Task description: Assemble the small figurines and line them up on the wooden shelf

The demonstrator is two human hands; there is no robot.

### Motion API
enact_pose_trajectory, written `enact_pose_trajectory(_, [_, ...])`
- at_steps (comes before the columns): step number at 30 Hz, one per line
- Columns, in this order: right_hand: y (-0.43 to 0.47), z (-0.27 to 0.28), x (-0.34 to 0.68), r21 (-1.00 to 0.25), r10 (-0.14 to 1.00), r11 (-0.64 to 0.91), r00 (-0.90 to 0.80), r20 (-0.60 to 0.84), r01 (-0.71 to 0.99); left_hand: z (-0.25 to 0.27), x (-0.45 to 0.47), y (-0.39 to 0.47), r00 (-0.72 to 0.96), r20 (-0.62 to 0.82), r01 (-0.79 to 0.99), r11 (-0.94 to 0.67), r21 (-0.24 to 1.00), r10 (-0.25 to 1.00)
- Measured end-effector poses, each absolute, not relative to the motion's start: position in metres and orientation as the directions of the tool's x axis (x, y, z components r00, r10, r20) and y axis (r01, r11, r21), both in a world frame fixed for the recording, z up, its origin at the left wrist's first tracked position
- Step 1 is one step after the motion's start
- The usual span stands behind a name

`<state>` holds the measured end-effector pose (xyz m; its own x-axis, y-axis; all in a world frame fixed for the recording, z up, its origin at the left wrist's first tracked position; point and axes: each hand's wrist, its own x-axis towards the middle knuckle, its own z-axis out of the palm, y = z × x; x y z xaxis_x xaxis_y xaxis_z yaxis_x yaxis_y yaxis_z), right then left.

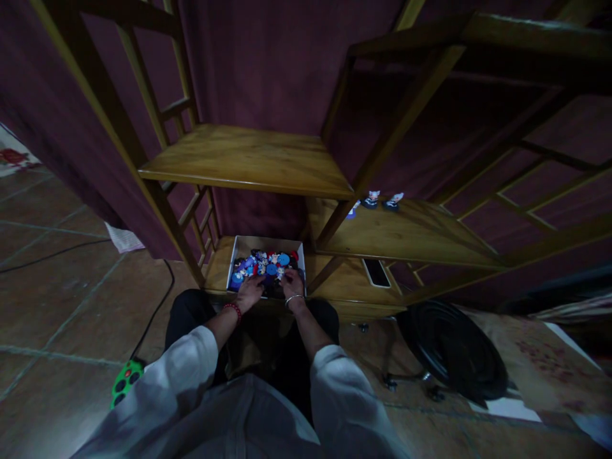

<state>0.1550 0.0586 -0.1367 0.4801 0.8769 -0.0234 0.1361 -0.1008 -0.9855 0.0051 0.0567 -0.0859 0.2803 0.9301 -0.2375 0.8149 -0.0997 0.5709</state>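
Prob. sorting: my L hand point(251, 292) & R hand point(292, 284) among small blue/purple/red figurines point(271, 269) in white-rimmed rectangular box point(268, 243); fingers curled, can't tell grip. Next pick needs light pinch.

Green power strip point(125, 381), black stool point(452, 347) on floor point(71, 306).

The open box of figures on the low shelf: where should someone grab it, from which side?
Take the box by its left and right walls, probably, from the front: those upright sides face each other around the heaped figures, and the upper shelf likely hampers reaching from above.
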Motion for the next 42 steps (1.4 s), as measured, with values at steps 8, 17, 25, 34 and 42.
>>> enact_pose_trajectory(8, [0.057,-0.137,0.157,-0.972,0.891,-0.130,0.453,-0.027,0.198,-0.087,0.005,0.056,0.267,-0.246,0.811,-0.079,0.580,0.932])
enact_pose_trajectory(17, [0.055,-0.133,0.155,-0.995,0.920,-0.092,0.386,-0.072,0.031,-0.080,0.003,0.053,0.261,-0.276,0.806,-0.051,0.590,0.925])
enact_pose_trajectory(25, [0.052,-0.121,0.155,-0.983,0.917,-0.117,0.364,-0.162,-0.144,-0.081,0.003,0.053,0.274,-0.276,0.805,-0.062,0.590,0.921])
enact_pose_trajectory(34, [0.054,-0.115,0.155,-0.976,0.933,-0.139,0.308,-0.185,-0.167,-0.083,0.001,0.053,0.278,-0.273,0.802,-0.066,0.594,0.921])
enact_pose_trajectory(42, [0.055,-0.114,0.153,-0.985,0.948,-0.161,0.287,-0.138,0.060,-0.081,0.003,0.051,0.267,-0.269,0.799,-0.057,0.598,0.925])
